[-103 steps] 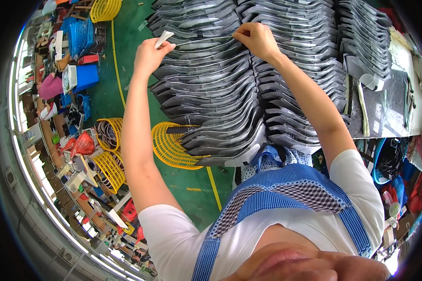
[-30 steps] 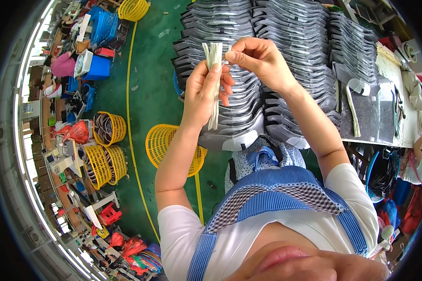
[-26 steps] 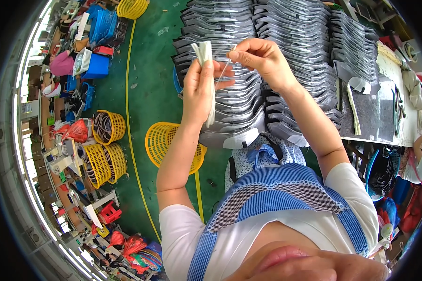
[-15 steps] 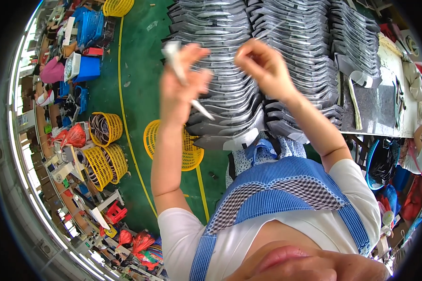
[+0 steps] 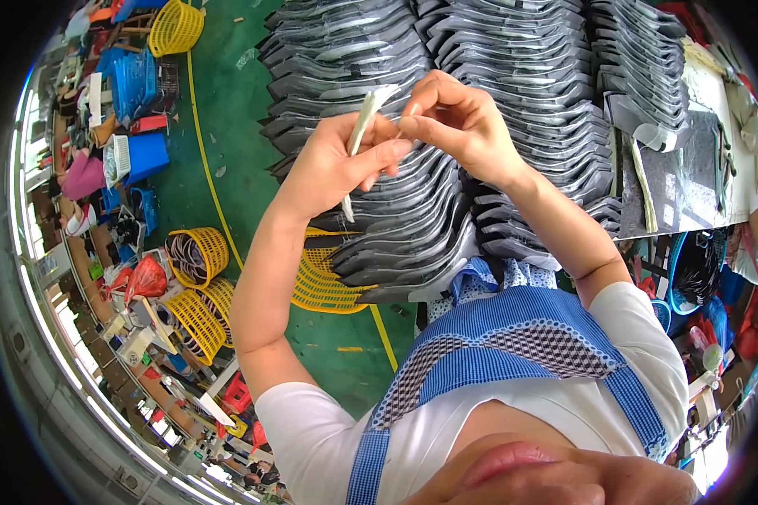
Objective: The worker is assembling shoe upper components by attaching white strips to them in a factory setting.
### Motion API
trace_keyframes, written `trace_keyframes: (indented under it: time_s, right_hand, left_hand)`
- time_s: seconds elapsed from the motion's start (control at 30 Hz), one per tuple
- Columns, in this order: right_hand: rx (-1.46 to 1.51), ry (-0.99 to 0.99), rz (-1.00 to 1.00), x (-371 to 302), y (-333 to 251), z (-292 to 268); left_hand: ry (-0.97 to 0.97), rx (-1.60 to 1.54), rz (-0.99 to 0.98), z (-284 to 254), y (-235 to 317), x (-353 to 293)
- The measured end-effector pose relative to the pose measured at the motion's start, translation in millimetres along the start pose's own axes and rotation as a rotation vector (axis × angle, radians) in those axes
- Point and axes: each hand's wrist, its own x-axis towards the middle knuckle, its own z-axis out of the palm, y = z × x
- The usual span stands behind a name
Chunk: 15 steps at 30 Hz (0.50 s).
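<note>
White strip bundle (image 5: 361,130): slanting in the left hand (image 5: 322,165), ends showing beyond the grip.
Left hand: fingers and thumb clamped on the bundle.
Right hand (image 5: 467,135): thumb and forefinger tips close together, just beside the left thumb; cannot tell whether they pinch anything.
Grey panels (image 5: 408,244): overlapping rows below both hands.
Yellow basket (image 5: 327,291): on the floor (image 5: 236,126), nearer the body than the grip.

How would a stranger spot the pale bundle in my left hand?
Find the rows of dark grey curved pieces at top centre. Over the leftmost row, your left hand holds a slim whitish bundle, slanting up to the right. Unlike the similar pale strip lying farther right, it is held in a hand.
</note>
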Motion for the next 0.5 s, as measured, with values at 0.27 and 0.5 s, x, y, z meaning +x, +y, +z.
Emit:
trace_keyframes:
  time_s: [0.27,0.5]
  right_hand:
    - [-0.286,0.261,0.147,44,41,-48]
    - [-0.866,0.293,0.039,76,96,-62]
  left_hand:
    - [0.419,0.535,0.133,-108,-17,35]
    - [0.446,0.739,-0.015,-144,-64,81]
